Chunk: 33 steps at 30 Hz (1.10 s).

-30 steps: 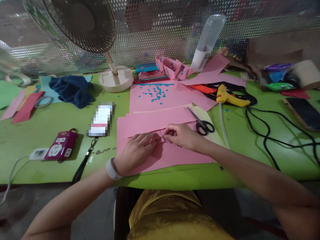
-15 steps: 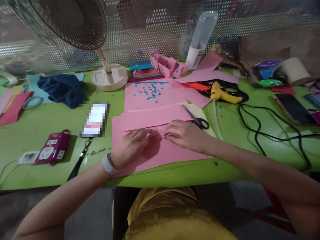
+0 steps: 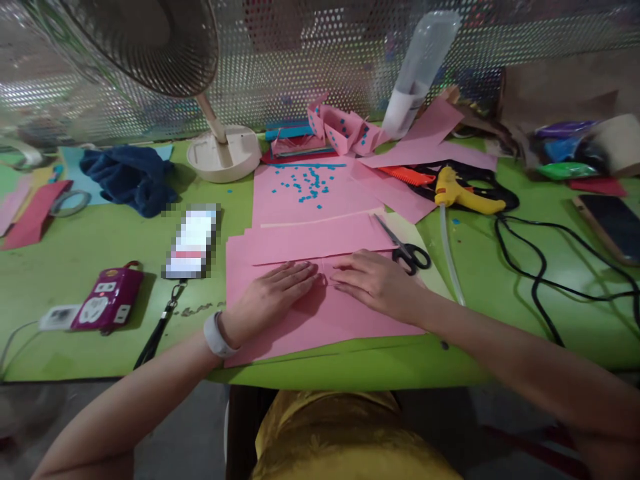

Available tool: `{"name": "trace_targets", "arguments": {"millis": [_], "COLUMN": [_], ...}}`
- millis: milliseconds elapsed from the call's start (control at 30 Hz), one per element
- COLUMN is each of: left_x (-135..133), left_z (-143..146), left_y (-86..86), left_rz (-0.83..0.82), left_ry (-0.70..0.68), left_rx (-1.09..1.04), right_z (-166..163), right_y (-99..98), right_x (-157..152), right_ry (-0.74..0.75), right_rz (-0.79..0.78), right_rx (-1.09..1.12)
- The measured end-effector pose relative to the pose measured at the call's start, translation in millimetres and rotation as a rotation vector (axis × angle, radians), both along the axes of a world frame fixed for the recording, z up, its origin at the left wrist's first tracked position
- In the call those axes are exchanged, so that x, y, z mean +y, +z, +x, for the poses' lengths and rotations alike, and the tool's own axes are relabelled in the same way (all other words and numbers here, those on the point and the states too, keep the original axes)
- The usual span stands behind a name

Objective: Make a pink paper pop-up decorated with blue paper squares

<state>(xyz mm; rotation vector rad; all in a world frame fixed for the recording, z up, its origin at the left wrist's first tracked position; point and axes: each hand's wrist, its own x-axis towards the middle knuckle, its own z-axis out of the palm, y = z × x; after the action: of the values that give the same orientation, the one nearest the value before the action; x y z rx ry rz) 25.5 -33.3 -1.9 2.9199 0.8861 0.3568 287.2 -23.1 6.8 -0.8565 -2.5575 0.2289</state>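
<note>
My left hand [image 3: 274, 291] lies palm down on pink paper [image 3: 320, 328], its fingers stretched out together toward the right. Facing it, my right hand [image 3: 377, 283] rests with fingers extended to the left, pressing on the paper. Between the fingertips shows a small creased pink paper piece [image 3: 326, 272]; most of it is hidden under the hands. Just beyond the hands lies a long pink paper strip [image 3: 320, 237]. Black-handled scissors [image 3: 411, 257] rest by its right end, close to my right hand.
A pink sheet [image 3: 270, 207] with scattered blue bits lies farther back. Right of it is a yellow glue gun [image 3: 467, 193] with a black cable [image 3: 537, 267]. A phone [image 3: 193, 240], purple power socket [image 3: 107, 300] and fan base [image 3: 225, 157] stand left.
My left fingers have flattened from a curled pinch. My right fingers have let go of their pinch on the small piece and spread flatter. The view has shifted slightly.
</note>
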Motion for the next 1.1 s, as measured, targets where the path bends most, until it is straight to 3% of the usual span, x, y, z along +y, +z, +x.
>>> {"name": "trace_targets", "arguments": {"millis": [333,733,1100], "left_x": [-11,-11,-8], "left_z": [5,9,3], "left_y": [5.3,6.0,4.7], "left_rz": [0.012,0.006,-0.037], "left_ry": [0.013,0.046,-0.031], "left_rx": [0.027,-0.023,0.06], "right_z": [13,13,12], "right_y": [-2.6,-2.3,-1.6], "right_x": [5,5,5], "right_ry": [0.13,0.118,0.132], "right_rz": [0.171,0.151,0.233], "right_rx": [-0.167,-0.16,-0.105]}}
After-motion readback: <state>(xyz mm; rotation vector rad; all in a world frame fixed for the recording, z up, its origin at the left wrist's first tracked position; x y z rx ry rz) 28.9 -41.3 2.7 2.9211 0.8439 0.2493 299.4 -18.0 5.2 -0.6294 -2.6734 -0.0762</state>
